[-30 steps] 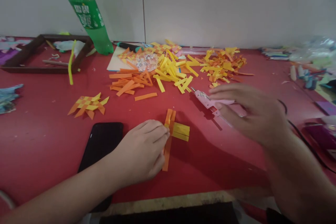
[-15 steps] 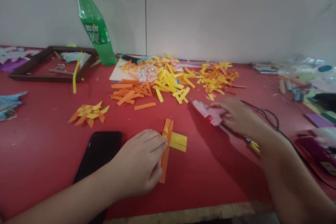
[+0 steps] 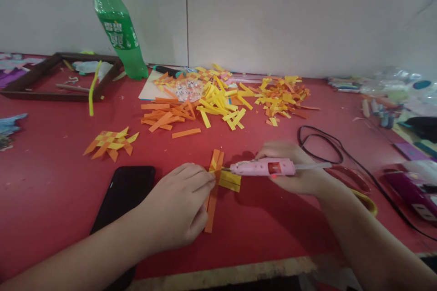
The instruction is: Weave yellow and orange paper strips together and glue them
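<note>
Low centre of the frame, the left hand (image 3: 177,207) pins the crossed strips (image 3: 228,179) flat, fingers curled onto them. The right hand (image 3: 300,177) is closed round the glue gun (image 3: 262,167), nozzle at the crossing. A small dab, fingertips clear of the tip, seems best. The red table (image 3: 273,223) is littered with cut strips (image 3: 218,100); a white wall (image 3: 290,13) stands behind.

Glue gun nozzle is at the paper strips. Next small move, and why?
Probably squeeze out a small dot of glue. The right hand grips the glue gun, nozzle at the spot where yellow strips cross orange strips, and the left hand holds the orange strips flat.
</note>
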The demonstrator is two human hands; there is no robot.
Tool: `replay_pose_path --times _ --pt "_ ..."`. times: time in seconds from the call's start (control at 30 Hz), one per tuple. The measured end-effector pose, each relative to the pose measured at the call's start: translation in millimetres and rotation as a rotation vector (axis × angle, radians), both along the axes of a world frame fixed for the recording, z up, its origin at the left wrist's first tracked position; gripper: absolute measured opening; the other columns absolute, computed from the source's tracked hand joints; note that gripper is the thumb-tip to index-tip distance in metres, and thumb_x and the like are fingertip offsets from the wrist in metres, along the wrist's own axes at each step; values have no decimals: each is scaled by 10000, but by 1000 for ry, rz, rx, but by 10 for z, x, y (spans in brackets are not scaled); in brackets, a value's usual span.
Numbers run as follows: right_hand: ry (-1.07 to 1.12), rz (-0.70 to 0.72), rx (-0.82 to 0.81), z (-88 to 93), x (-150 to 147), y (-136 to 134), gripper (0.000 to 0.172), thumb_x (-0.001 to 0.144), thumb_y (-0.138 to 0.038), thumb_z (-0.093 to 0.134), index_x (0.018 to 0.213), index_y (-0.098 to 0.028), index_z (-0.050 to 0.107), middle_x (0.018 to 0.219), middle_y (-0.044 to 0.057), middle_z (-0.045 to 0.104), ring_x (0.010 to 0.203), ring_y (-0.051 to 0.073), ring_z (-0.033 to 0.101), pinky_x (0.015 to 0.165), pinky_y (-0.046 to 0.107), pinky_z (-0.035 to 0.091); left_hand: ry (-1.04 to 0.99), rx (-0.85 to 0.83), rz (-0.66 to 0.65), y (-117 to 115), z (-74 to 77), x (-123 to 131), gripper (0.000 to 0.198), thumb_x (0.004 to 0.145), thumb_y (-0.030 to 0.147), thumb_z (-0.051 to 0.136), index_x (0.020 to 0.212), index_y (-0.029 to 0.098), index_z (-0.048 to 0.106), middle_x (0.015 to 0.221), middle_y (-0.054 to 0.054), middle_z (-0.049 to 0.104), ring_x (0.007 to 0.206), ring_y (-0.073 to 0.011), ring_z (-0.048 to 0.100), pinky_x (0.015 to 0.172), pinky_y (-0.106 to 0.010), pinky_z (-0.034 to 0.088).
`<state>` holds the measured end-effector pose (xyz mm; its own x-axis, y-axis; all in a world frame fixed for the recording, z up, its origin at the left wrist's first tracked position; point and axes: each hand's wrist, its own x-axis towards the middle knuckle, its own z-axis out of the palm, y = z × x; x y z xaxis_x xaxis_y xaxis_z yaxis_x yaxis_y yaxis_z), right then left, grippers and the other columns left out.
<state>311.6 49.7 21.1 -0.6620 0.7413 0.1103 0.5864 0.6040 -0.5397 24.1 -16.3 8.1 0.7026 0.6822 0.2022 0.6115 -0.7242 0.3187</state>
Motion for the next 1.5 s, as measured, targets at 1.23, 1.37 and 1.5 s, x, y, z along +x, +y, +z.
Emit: replay_pose_path --times 1.23,1.37,1.5 --pt "-245 -182 19 68 -202 -106 128 682 -153 467 674 -200 348 671 -19 441 569 106 393 536 263 190 10 -63 -28 46 35 -14 382 801 133 492 1139 65 657 1105 -147 674 1039 -292 583 976 -487 482" --pt "-228 -196 0 69 -213 -101 143 680 -155 467 662 -202 332 659 -21 436 563 108 381 537 258 197 1 -89 -27 51 30 -8 379 789 128 495 1126 80 662 1095 -146 676 1012 -287 586 970 -494 481" --pt "-202 -181 -19 65 -198 -76 132 671 -146 463 661 -204 346 655 -21 458 565 111 409 543 252 222 -5 -72 -15 61 -3 -7 381 772 122 507 1116 89 666 1081 -135 682 1014 -288 587 962 -478 483"
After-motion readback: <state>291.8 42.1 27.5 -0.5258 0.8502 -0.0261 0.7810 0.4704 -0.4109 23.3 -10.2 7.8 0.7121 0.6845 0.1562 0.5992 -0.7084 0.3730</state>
